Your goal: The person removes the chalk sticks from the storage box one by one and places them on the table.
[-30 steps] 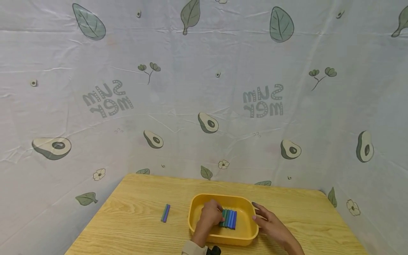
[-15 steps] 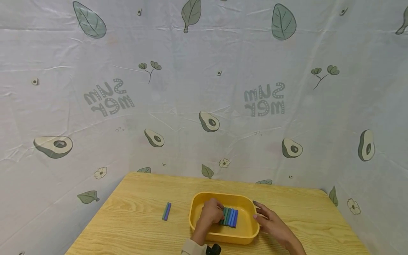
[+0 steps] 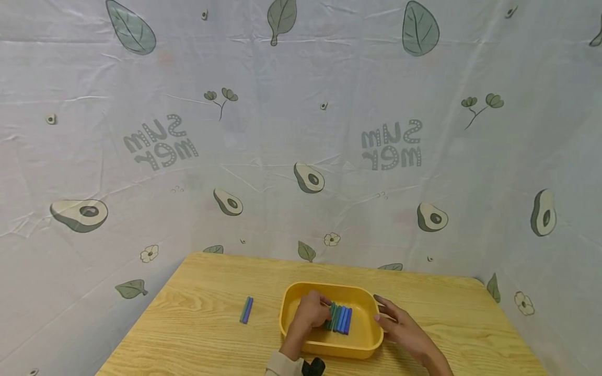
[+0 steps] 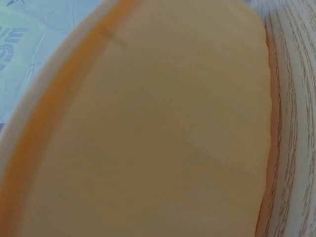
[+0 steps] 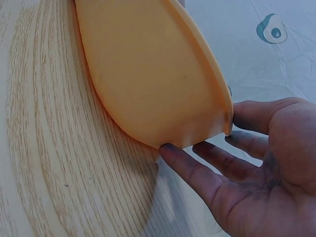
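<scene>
In the head view, a yellow plastic tray (image 3: 329,349) stands on the wooden table, with a row of slim sticks (image 3: 342,319) inside, running from dark green to blue. My left hand (image 3: 311,312) reaches over the tray's near side, its fingers curled at the green end of the row. Thumb and forefinger are at opposite ends of a dark green stick (image 3: 332,309), partly hidden by the hand. My right hand (image 3: 400,329) touches the tray's right end from outside. In the right wrist view, its thumb (image 5: 252,114) is at the rim and its fingertips lie along the wall.
Two more sticks (image 3: 246,310), one greenish and one purple-blue, lie side by side on the table (image 3: 197,324) left of the tray. Behind the table hangs a pale sheet (image 3: 263,136) printed with avocados and leaves. The left wrist view mostly holds the tray's outer wall (image 4: 158,123).
The head view has tilted slightly. My left fingers have shifted a little at the green end, and the sticks there now stand slightly spread and uneven. The right hand keeps its place at the tray.
</scene>
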### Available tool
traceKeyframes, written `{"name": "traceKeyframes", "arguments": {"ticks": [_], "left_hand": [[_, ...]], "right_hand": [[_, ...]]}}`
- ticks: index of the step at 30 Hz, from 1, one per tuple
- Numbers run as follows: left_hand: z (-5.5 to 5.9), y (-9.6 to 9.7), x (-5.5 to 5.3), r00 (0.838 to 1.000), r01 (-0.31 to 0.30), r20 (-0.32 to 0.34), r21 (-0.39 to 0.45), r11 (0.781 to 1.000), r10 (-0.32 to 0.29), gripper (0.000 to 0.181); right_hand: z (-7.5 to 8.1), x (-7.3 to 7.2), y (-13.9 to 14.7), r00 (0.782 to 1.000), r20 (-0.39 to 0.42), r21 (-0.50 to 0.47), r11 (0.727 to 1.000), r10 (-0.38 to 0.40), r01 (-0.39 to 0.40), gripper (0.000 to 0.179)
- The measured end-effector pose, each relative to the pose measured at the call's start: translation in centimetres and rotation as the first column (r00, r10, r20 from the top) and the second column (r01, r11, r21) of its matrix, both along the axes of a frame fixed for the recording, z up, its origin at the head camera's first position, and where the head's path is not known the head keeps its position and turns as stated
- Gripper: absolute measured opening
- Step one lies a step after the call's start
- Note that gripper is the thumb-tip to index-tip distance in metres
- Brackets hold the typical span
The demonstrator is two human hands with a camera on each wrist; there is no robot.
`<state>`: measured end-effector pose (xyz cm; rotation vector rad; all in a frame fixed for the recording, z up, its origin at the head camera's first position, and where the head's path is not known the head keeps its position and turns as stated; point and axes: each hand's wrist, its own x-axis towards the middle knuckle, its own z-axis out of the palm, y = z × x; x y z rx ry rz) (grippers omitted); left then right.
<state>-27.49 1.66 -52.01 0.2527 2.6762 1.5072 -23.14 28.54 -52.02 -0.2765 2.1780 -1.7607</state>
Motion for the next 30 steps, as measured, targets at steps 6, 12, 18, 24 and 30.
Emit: {"name": "traceKeyframes", "arguments": {"ticks": [6, 12, 18, 24, 30], "left_hand": [[0.4, -0.3, 0.1, 1.000, 0.009, -0.011, 0.021, 1.000, -0.009, 0.022], [0.7, -1.0, 0.2, 0.999, 0.040, 0.005, 0.049, 0.998, -0.040, 0.026], [1.4, -1.8, 0.6, 0.997, 0.071, -0.005, 0.092, 0.993, -0.071, 0.026], [2.6, -2.0, 1.0, 0.993, 0.103, 0.033, 0.163, 0.981, -0.110, 0.026], [3.1, -2.8, 1.2, 0.991, 0.127, 0.027, 0.191, 0.973, -0.135, 0.027]], "right_hand": [[0.2, 0.0, 0.1, 1.000, -0.002, 0.004, 1.000, 0.012, -0.012, 0.078], [0.3, 0.1, 0.0, 1.000, -0.009, 0.014, 1.000, 0.009, -0.009, 0.078], [0.1, 0.0, 0.0, 1.000, 0.003, 0.008, 1.000, 0.007, -0.007, 0.078], [0.2, 0.2, 0.0, 1.000, 0.008, 0.000, 1.000, 0.013, -0.013, 0.080], [0.2, 0.2, 0.0, 1.000, -0.006, -0.006, 1.000, 0.014, -0.014, 0.079]]}}
